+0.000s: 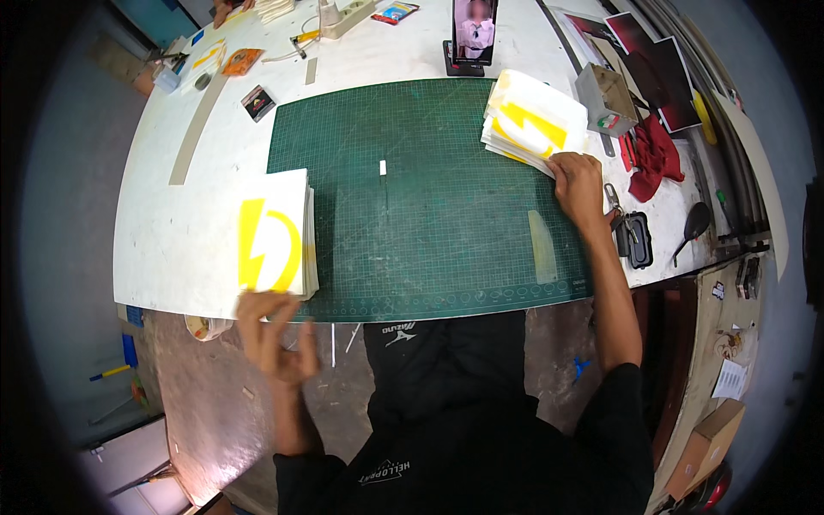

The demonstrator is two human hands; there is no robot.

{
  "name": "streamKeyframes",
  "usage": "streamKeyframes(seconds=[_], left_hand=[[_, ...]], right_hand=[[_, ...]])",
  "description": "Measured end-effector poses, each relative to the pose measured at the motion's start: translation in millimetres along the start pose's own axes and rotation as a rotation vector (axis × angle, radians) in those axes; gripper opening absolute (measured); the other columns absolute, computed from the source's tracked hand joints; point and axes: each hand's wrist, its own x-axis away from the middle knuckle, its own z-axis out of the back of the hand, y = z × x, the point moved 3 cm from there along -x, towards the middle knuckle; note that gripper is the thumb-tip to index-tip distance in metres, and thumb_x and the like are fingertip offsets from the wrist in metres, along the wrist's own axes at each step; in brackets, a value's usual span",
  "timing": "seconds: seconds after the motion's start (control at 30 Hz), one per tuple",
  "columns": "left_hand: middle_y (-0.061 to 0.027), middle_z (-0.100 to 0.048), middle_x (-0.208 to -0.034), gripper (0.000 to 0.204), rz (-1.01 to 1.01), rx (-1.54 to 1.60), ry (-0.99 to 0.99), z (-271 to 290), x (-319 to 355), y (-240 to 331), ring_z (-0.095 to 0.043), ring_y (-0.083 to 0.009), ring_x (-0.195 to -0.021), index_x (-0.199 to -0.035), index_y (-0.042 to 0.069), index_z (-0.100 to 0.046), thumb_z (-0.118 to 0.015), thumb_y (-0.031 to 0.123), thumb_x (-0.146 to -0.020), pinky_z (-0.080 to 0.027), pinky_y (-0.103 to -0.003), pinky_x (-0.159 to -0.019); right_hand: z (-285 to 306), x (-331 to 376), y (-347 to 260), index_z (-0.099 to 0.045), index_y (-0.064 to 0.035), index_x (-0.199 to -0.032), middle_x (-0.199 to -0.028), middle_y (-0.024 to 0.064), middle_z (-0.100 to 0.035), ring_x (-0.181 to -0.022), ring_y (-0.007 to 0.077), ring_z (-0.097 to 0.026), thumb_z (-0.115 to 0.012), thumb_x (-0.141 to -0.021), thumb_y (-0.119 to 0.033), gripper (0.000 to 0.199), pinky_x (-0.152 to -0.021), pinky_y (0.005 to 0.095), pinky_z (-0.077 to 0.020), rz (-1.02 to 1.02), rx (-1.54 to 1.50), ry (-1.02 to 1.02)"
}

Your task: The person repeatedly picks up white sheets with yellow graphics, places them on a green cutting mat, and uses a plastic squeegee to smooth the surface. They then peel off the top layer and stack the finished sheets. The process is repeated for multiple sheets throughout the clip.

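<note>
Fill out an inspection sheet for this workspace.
Surface: green cutting mat on a white table.
Job's things: left stack and right stack, both white with yellow print.
Clutter: red cloth, open grey box, upright screen.
Hands: left hand open, at the left stack's near edge; right hand gripping the right stack's near corner.
Cables: power strip at the far side; cord run unclear.
Surroundings: another person's hand, far left; cardboard box, lower right.

A wide white-topped table (146, 240) stands between a plain blue-grey wall (73, 189) at left and a pale grey wall (760, 86) at right; light glares on the smooth brown floor (202, 386), near left.
</note>
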Motion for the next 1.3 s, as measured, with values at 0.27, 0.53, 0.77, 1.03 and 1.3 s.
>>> streamKeyframes(seconds=[0.27, 0.53, 0.77, 1.03, 1.3], left_hand=[[-0.0187, -0.066, -0.137, 0.055, 0.911, 1.669, -0.159, -166.6, -3.2, 14.1, -0.067, -0.0263, -0.123, -0.146, -0.005, -0.054, -0.062, 0.033, -0.108, -0.053, -0.038, -0.105], [-0.0058, -0.075, -0.107, 0.035, 1.027, 1.245, -0.274, -156.1, 19.3, 4.6, -0.068, -0.0106, -0.096, -0.114, -0.004, -0.074, -0.058, 0.027, -0.112, -0.054, -0.027, -0.086], [-0.0150, -0.073, -0.126, 0.041, 0.930, 1.376, -0.182, -152.8, 31.9, -8.9, -0.072, -0.0200, -0.110, -0.131, -0.008, -0.065, -0.052, 0.027, -0.114, -0.055, -0.035, -0.100], [-0.0069, -0.076, -0.107, 0.031, 1.005, 1.315, -0.183, -164.2, 43.6, -11.8, -0.068, -0.0096, -0.090, -0.116, -0.004, -0.074, -0.053, 0.019, -0.114, -0.055, -0.027, -0.081], [-0.0058, -0.074, -0.116, 0.031, 0.826, 1.146, -0.239, -159.8, 16.3, 8.7, -0.066, -0.0109, -0.098, -0.131, -0.004, -0.065, -0.069, 0.004, -0.101, -0.054, -0.029, -0.086]], right_hand=[[15.3, 102.9, -148.1, -0.075, -0.0078, -0.118, -0.126, 0.0093, -0.074, -0.126, 0.0287, -0.067, -0.072, -0.084, 0.000, 0.035, -0.117, 0.0603, -0.0418, 0.470, -0.182, -0.074], [11.2, 123.9, -161.2, -0.069, 0.0048, -0.125, -0.121, 0.0196, -0.072, -0.114, 0.0225, -0.071, -0.081, -0.095, -0.011, 0.036, -0.094, 0.0324, -0.0564, -0.286, -0.738, 0.145], [-3.2, 118.7, -147.6, -0.073, 0.0021, -0.102, -0.089, -0.0006, -0.070, -0.077, 0.0021, -0.057, -0.077, -0.100, -0.006, 0.010, -0.070, 0.0191, -0.0452, -0.614, -1.260, 0.051], [25.0, 131.8, -128.9, -0.072, 0.0028, -0.106, -0.093, 0.0040, -0.073, -0.082, 0.0071, -0.065, -0.077, -0.099, -0.007, 0.013, -0.076, 0.0237, -0.0520, -0.650, -1.331, -0.021], [7.7, 130.9, -130.7, -0.053, 0.0069, -0.146, -0.137, 0.0164, -0.067, -0.126, 0.0225, -0.065, -0.067, -0.104, -0.011, 0.048, -0.107, 0.0388, -0.0518, -0.560, -1.889, -0.626]])
